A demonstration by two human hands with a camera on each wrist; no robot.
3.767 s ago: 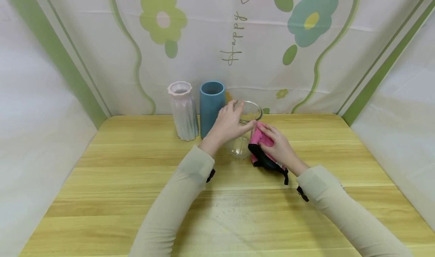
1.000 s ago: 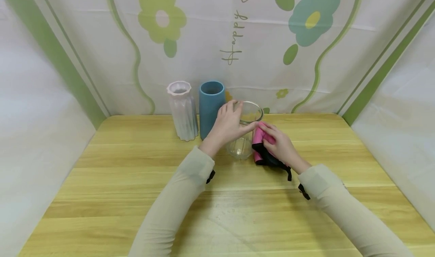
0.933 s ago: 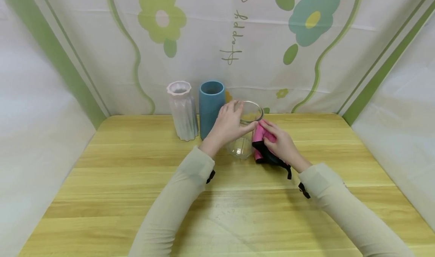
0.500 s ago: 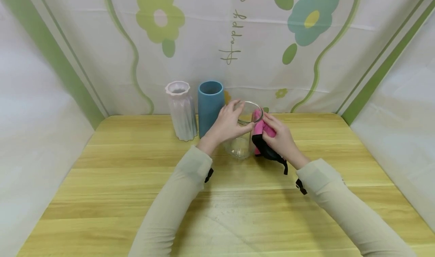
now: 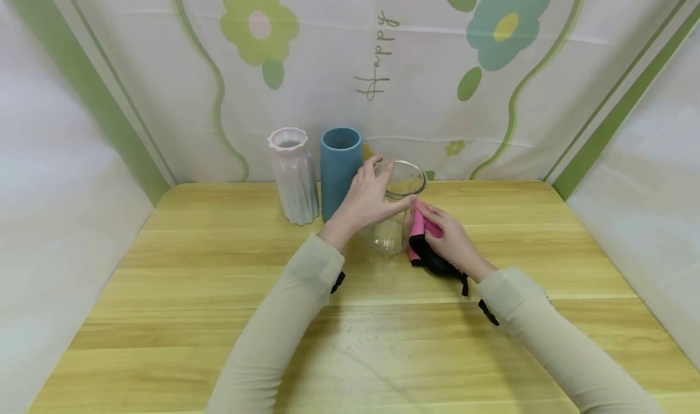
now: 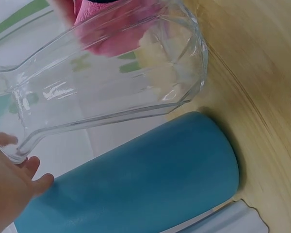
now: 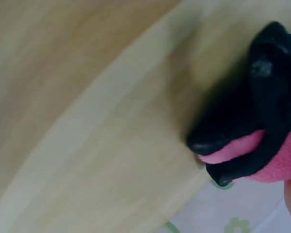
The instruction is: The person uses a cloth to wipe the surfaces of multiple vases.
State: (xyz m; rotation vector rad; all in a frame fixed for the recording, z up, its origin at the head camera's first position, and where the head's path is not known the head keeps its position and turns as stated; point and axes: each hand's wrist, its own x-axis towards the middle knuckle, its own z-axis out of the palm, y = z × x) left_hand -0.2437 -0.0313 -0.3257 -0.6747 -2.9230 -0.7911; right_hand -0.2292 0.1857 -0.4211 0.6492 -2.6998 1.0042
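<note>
A clear glass vase point(image 5: 387, 239) stands upright on the wooden table. My left hand point(image 5: 365, 200) holds it near the rim, thumb on the near side and fingers around the far side; the left wrist view shows the vase's faceted base point(image 6: 182, 63). A folded pink cloth point(image 5: 417, 224) with black edging point(image 5: 432, 259) is pinched in my right hand point(image 5: 452, 239), against the vase's right side. Through the glass in the left wrist view, the pink cloth point(image 6: 114, 41) shows behind the wall. Black-edged folds of the cloth point(image 7: 276, 160) hang low over the table in the right wrist view.
Just left of the glass vase stands a blue cylindrical vase point(image 5: 340, 177), very close to my left hand. Beyond it is a pale pink-and-grey fluted vase point(image 5: 295, 183). A flower-printed curtain point(image 5: 328, 55) hangs behind the table point(image 5: 219, 317).
My right hand slid the pink cloth up the vase's side towards the rim, then back down. The left hand keeps its hold, and the vase stays in place.
</note>
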